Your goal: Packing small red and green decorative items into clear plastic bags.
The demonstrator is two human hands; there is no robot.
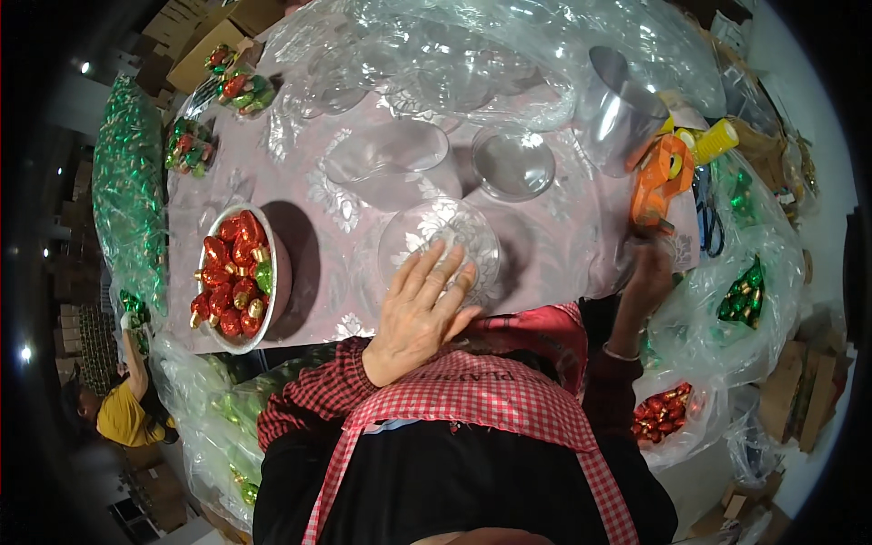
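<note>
- The clear plastic dome [442, 238] is judged light, thin and slippery, stiff enough to keep its shape yet likely to dent or crack if squeezed.
- A hold by the rim, or a flat palm spread over the crown, is judged safest; fingerprints would show on so glossy a surface.
- The dome is seen as a transparent half-sphere, rounded side up, with the patterned tablecloth [554, 238] showing through it.
- It is placed near the front edge of the table, just right of the bowl [281, 272] of red and green foil-wrapped sweets.
- The left hand [420, 313] is laid flat on the dome, fingers spread, pressing rather than gripping.
- The right hand [649, 272] is reached toward the table's right edge, below the orange tape dispenser [658, 177]; whether it grips anything cannot be told.
</note>
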